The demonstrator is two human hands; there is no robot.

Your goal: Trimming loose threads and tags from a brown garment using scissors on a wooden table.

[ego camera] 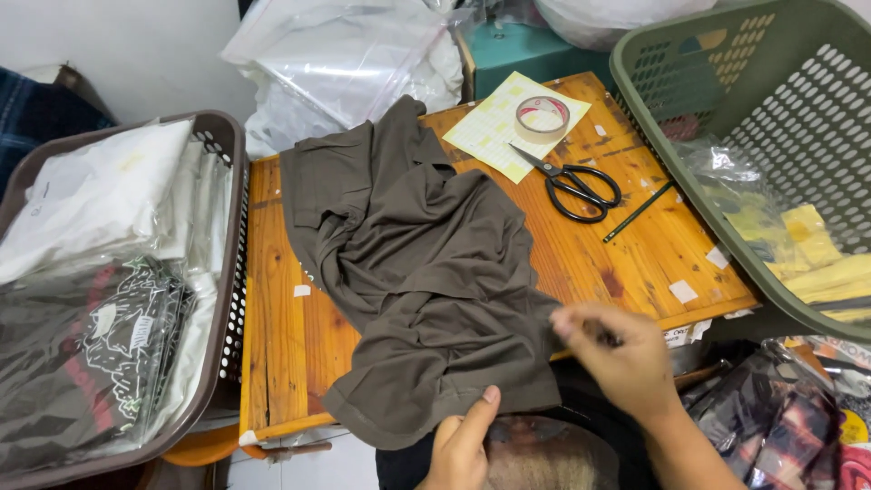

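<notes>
On the small orange wooden table (pixel 626 263) lies one crumpled olive-brown garment (pixel 426 272), spread from the far left corner down to the near edge, where its hem hangs just over the side. Two hands work at that near edge. The left hand (pixel 463 445) comes up from below, thumb pressed flat on top of the hem and the other fingers curled beneath, so it pinches the cloth. The right hand (pixel 617 358) sits at the garment's right edge with its fingertips drawn tightly together; it seems to nip the fabric or something small and dark, though blur makes that hard to tell.

Beyond the garment rest one pair of black-handled scissors (pixel 573 184), one roll of clear tape (pixel 543 118) on one yellowish sheet of paper (pixel 494 136), and one dark pencil (pixel 638 212) just beside the scissors.

Two laundry baskets flank the table: one brown basket (pixel 231 236) on the left, filled with bagged clothing, and one green basket (pixel 671 154) on the right, tilted, with yellow bagged items inside. Clear plastic bags (pixel 354 63) pile up behind the table.
</notes>
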